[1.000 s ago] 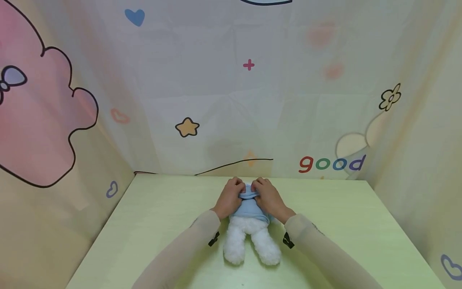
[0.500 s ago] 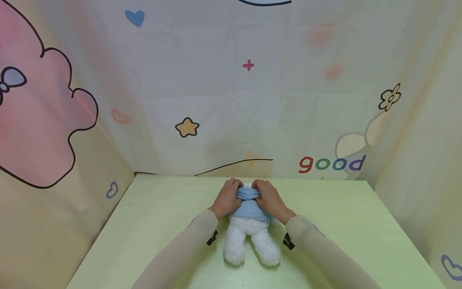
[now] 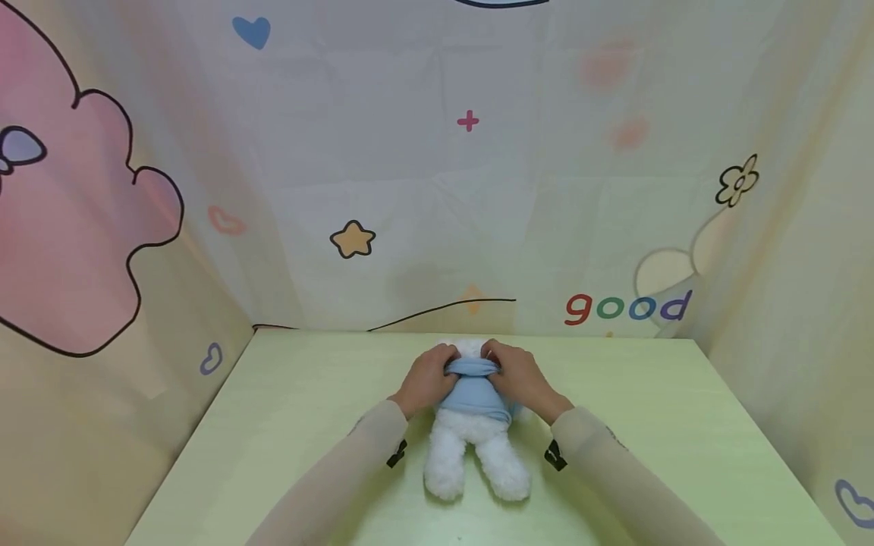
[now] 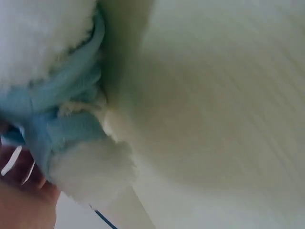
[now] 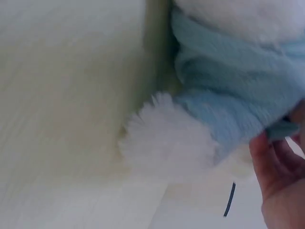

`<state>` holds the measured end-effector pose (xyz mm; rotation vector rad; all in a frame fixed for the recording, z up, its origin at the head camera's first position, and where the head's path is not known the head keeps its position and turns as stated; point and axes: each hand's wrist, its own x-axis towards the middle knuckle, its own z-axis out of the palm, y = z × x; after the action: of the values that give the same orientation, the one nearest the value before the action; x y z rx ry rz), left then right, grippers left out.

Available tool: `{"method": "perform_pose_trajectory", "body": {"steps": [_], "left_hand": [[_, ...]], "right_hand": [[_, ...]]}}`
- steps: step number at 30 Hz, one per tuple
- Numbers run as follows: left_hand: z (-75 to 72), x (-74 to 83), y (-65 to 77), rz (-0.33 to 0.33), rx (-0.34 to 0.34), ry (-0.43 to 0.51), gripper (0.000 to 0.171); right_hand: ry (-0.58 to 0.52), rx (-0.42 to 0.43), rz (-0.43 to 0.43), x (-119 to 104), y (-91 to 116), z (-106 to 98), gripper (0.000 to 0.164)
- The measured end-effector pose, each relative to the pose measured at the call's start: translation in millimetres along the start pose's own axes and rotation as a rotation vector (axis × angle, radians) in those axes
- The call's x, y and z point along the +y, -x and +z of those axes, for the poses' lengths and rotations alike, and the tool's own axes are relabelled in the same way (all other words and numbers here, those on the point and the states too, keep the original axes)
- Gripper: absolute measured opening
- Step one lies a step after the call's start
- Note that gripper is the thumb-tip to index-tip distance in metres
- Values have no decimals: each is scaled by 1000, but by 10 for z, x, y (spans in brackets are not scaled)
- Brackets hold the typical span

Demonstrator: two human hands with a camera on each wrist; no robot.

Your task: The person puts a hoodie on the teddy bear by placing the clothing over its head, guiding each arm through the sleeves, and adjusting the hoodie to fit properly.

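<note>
A white plush toy lies on the table, its legs toward me, wearing a blue top. My left hand pinches the left end of the folded band at the top's neck. On the other side, my right hand pinches the band's right end. White fur of the head shows between and beyond my hands; no facial features are visible. In the left wrist view, fingers hold the blue cloth near a fluffy arm end. The right wrist view has fingertips on the cloth beside another white arm end.
The pale green-yellow table extends on both sides of the toy. A printed curtain hangs along its back edge and both sides. Beige sleeves with small black clips cover my forearms.
My hands have drawn slightly apart and a little toward me, stretching the blue neck band wider. More of the white head shows above it. The legs stay nearly in place.
</note>
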<state>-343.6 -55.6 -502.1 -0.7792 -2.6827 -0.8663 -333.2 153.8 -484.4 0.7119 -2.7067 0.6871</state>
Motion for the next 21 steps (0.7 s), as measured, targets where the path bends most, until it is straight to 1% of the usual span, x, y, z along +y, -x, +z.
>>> {"method": "perform_pose_trajectory", "body": {"steps": [2,4,6,7,9,12,14,15,17,19,21], "left_hand": [[-42,-30,5,-16,-39,75,7],[-85,-59,9,-41,-84,151,7],[-124,-77,10,-67,-129,207,11],[-136,-85,7,-78,-150,217,16],[-141,-95,0,-83,-184,222,24],[-140,-79,1,-69,-207,247,21],[-141,-62,19,-62,-196,270,20],[-145,-53,37,-59,-177,266,24],[-166,-29,78,-40,-112,245,33],[-195,-4,120,-13,-43,193,28],[-230,21,161,16,-4,156,19]], "right_hand": [[-92,-43,17,60,-1,-43,22],[-190,-82,25,106,3,-80,16],[-264,-110,19,126,11,-100,11],[-290,-120,15,131,16,-103,10],[-318,-123,9,126,27,-98,13],[-284,-82,-9,120,50,-71,15],[-208,-13,-18,124,65,-51,15],[-167,35,-24,124,74,-48,17],[-102,121,-35,113,93,-58,19],[-54,177,-53,104,116,-76,18],[-73,182,-72,94,145,-102,13]]}}
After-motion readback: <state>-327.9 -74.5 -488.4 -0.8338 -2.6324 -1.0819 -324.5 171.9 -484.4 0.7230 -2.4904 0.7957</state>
